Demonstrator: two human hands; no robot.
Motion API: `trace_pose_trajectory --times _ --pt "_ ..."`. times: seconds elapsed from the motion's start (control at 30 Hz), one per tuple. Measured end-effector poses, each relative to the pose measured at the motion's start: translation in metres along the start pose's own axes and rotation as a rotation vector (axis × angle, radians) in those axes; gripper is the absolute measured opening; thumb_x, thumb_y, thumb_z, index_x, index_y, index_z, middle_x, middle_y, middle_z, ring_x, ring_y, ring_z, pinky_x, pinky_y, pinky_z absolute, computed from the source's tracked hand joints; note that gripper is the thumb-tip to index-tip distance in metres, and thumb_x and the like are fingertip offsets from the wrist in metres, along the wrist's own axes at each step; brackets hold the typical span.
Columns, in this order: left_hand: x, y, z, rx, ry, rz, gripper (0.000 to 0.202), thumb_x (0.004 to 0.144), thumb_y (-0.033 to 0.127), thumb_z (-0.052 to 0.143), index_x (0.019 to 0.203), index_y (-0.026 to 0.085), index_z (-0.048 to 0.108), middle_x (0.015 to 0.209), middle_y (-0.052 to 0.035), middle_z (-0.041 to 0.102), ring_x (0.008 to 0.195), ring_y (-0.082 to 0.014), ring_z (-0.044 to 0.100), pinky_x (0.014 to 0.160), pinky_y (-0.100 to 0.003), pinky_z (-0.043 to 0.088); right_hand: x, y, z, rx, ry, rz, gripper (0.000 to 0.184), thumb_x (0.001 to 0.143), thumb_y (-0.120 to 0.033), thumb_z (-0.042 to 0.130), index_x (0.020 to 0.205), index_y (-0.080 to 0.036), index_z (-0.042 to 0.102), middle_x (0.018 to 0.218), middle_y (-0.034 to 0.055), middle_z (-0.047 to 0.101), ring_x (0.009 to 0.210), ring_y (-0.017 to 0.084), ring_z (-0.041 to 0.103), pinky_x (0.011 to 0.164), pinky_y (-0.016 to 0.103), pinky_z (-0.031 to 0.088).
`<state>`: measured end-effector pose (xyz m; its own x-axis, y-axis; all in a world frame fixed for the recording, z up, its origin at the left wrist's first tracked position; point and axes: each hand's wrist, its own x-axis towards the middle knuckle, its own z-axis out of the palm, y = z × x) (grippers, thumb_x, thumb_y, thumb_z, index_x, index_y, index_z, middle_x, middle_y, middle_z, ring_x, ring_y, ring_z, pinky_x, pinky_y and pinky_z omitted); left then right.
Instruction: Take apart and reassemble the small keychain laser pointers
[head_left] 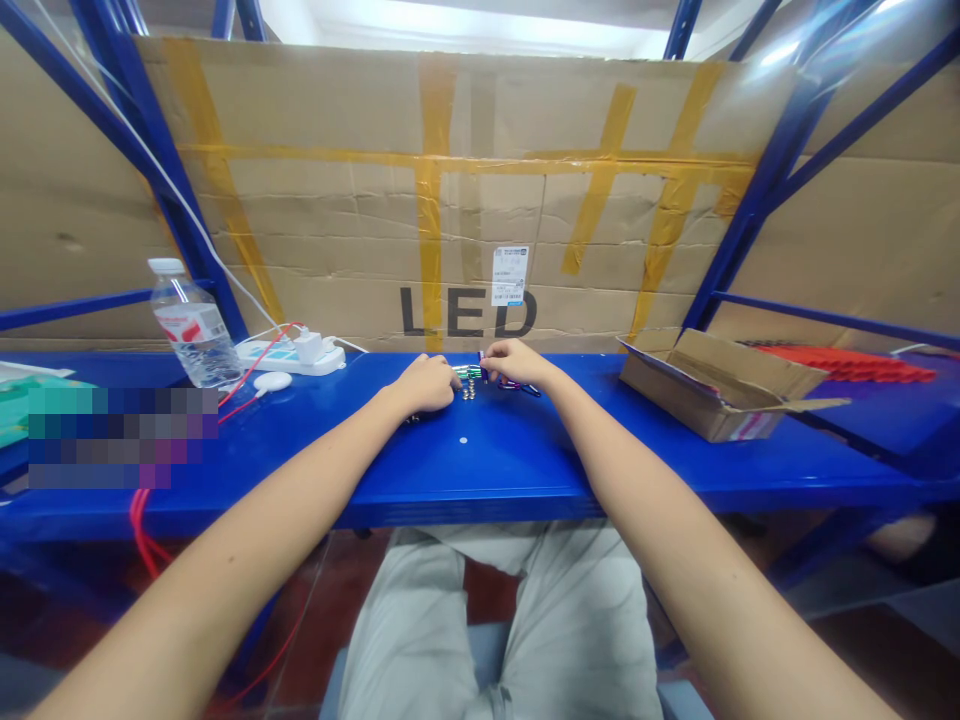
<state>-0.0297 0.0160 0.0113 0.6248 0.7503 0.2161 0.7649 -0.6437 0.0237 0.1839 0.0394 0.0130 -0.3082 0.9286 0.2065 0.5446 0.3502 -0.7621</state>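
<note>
1. Bench: blue, smooth top, front edge toward me.
2. Centre, between my left hand and right hand: brassy pieces in a short line. Slim coloured pieces just right of them; too small to ID.
3. Nearer me: small white spot on the blue.
4. Left: water bottle, standing, capped. Power strip near it, round white puck in front.
5. Right: cardboard box, flaps open.
</note>
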Motion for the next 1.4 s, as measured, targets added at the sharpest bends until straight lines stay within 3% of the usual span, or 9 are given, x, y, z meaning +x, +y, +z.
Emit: trace_pose_trajectory --times 0.17,0.37,0.47,0.6,0.83,1.13,1.2,1.4 --pt "-0.004 -0.005 -0.005 0.017 -0.031 -0.016 0.043 0.077 0.012 0.048 0.103 0.026 0.079 0.112 -0.0072 0.074 0.11 -0.0256 0.06 0.099 -0.035 0.04 0.001 0.002 0.0 0.005 -0.015 0.007 0.015 0.084 -0.028 0.068 0.077 -0.016 0.063 0.066 0.003 0.067 0.049 0.01 0.055 0.047 0.021 0.045" --pt "0.001 -0.015 0.002 -0.006 0.075 0.015 0.043 0.081 0.014 0.046 0.109 0.023 0.077 0.112 -0.0097 0.073 0.107 -0.0268 0.062 0.096 -0.035 0.044 0.003 0.005 -0.001 0.057 -0.075 -0.038 0.011 0.08 -0.025 0.072 0.08 -0.016 0.065 0.072 0.0036 0.07 0.052 0.01 0.056 0.049 0.021 0.046" --pt "0.007 -0.021 0.005 -0.027 0.047 0.036 0.042 0.082 0.014 0.048 0.109 0.024 0.077 0.108 -0.0087 0.074 0.102 -0.0241 0.064 0.093 -0.031 0.046 0.003 0.005 -0.001 0.047 -0.066 -0.035 0.013 0.078 -0.026 0.075 0.079 -0.016 0.066 0.071 0.0033 0.069 0.052 0.01 0.056 0.05 0.022 0.046" --pt "0.011 -0.028 0.008 -0.131 -0.008 0.08 0.04 0.079 0.012 0.051 0.105 0.025 0.078 0.104 -0.0071 0.075 0.095 -0.0214 0.066 0.089 -0.029 0.047 0.002 0.003 0.0 0.033 -0.065 -0.022 0.013 0.079 -0.026 0.073 0.079 -0.016 0.066 0.071 0.0033 0.069 0.052 0.01 0.055 0.048 0.02 0.045" --pt "0.008 -0.037 0.006 -0.206 -0.015 0.032 0.03 0.075 0.01 0.056 0.089 0.022 0.079 0.095 -0.0077 0.075 0.084 -0.0207 0.066 0.08 -0.028 0.047 0.0 0.001 0.0 -0.002 -0.074 -0.033 0.011 0.08 -0.026 0.071 0.078 -0.016 0.066 0.073 0.0051 0.07 0.054 0.011 0.056 0.048 0.021 0.045" --pt "0.002 -0.028 -0.006 -0.214 -0.064 -0.093 0.013 0.07 0.009 0.059 0.074 0.019 0.067 0.077 -0.0038 0.07 0.068 -0.0171 0.06 0.063 -0.027 0.041 -0.008 -0.011 0.001 0.03 -0.112 -0.091 0.006 0.074 -0.019 0.068 0.078 -0.016 0.066 0.07 0.0009 0.068 0.056 0.01 0.056 0.048 0.02 0.043" --pt "0.001 -0.027 -0.008 -0.222 -0.007 -0.087 0.01 0.072 0.011 0.06 0.075 0.019 0.066 0.076 -0.0035 0.069 0.069 -0.0169 0.06 0.063 -0.027 0.041 -0.009 -0.013 0.002 0.043 -0.113 -0.098 0.007 0.072 -0.018 0.068 0.079 -0.016 0.066 0.071 0.0004 0.068 0.057 0.01 0.057 0.049 0.02 0.043" --pt "-0.001 -0.017 -0.015 -0.476 0.374 -0.026 0.006 0.078 0.021 0.064 0.08 0.017 0.068 0.082 -0.0038 0.072 0.076 -0.0167 0.064 0.07 -0.028 0.046 -0.008 -0.015 0.003 0.186 -0.119 -0.129 0.015 0.069 -0.016 0.073 0.082 -0.016 0.067 0.077 0.0025 0.072 0.064 0.012 0.063 0.062 0.023 0.051"
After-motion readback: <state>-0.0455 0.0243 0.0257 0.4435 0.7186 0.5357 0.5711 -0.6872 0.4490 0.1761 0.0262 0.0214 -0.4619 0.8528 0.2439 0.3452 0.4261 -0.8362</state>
